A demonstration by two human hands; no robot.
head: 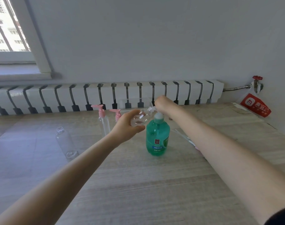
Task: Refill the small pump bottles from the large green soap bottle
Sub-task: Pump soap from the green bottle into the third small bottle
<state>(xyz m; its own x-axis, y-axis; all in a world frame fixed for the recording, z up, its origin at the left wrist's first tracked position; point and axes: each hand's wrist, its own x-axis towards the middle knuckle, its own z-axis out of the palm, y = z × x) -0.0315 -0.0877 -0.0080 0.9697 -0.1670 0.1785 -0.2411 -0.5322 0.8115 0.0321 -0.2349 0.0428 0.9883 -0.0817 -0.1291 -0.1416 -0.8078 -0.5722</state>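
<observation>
The large green soap bottle [157, 138] stands upright on the table, with a white collar under its pump. My right hand [162, 103] is bent down over the pump head and covers it; its fingers are hidden behind the wrist. My left hand [127, 125] grips a small clear bottle [141, 118] by its base. That bottle is tilted, with its open neck up against the pump spout. Another clear bottle without a cap [64, 141] stands to the left. Two small bottles with pink pumps [102, 118] [117, 114] stand behind my left hand.
A loose pump with its tube [184, 137] lies on the wooden table [138, 184] under my right forearm. A red and white bag [255, 105] hangs from a valve at the back right. A white radiator [106, 96] runs along the wall behind the table.
</observation>
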